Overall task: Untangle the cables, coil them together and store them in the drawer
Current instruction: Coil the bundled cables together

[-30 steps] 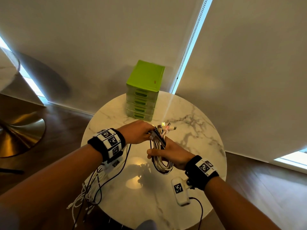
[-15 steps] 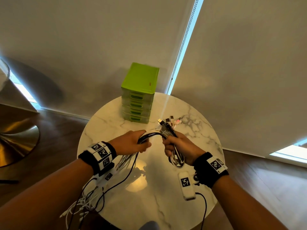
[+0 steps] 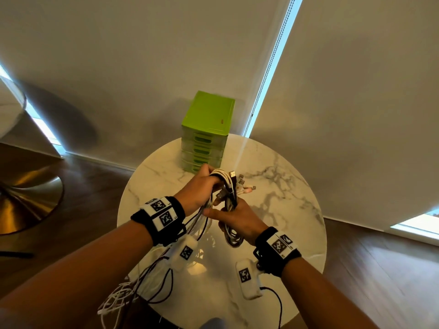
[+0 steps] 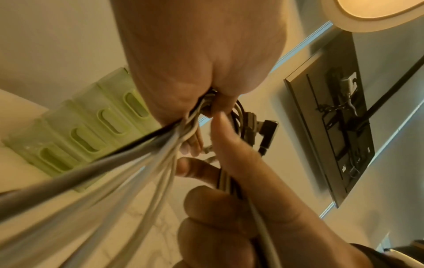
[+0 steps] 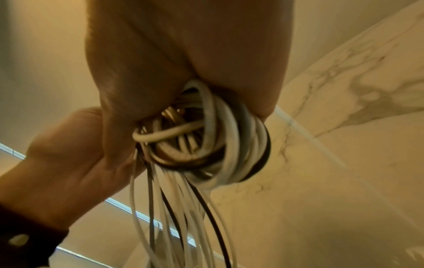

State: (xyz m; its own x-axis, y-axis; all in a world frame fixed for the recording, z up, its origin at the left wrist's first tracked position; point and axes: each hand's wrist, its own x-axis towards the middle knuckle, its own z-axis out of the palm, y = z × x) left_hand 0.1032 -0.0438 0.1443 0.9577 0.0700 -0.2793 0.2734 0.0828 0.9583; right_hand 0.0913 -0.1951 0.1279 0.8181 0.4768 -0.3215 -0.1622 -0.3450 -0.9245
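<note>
A bundle of white and black cables [image 3: 229, 193] is held above the round marble table [image 3: 285, 210]. My right hand [image 3: 234, 218] grips the coiled part [image 5: 206, 137], its loop hanging below the fist [image 3: 234, 238]. My left hand [image 3: 202, 186] grips the loose strands [image 4: 160, 145] and holds them over the top of the coil. Several plug ends [image 3: 240, 182] stick out to the right of the hands. Loose cable tails [image 3: 118, 298] trail down past the table's near left edge. The green drawer unit [image 3: 205, 134] stands at the table's far edge, all its drawers closed.
A gold pedestal base [image 3: 26, 198] of another table stands on the wooden floor at the left. Closed roller blinds [image 3: 344, 91] hang behind the table. White tagged devices [image 3: 247, 276] hang from both wrists over the table.
My left hand has carried the loose strands from the left up and over the coil, close to my right hand. The right hand has kept its grip on the coil.
</note>
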